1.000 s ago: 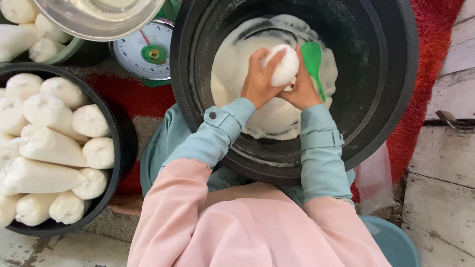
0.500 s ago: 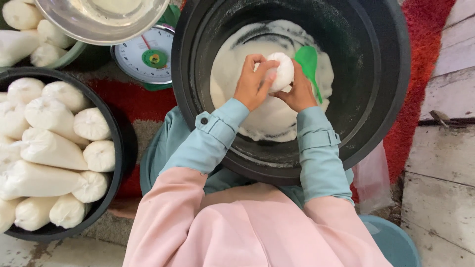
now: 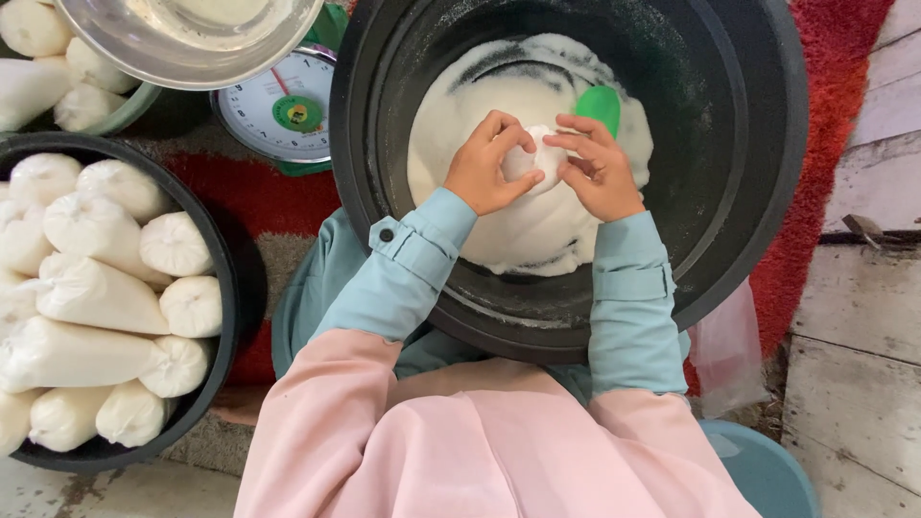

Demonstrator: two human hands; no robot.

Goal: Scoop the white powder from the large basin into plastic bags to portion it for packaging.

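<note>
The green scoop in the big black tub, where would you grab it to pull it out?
Probably by its rounded top end, coming from above on the far side. Only that end of the green scoop shows; the rest is hidden behind the right hand and the small white bag both hands are holding, so the near side is blocked.

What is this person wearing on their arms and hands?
Both hands, left hand and right hand, are bare, with no gloves. The forearms wear light blue sleeves with buttoned cuffs, and pink sleeves cover the upper arms.
</note>
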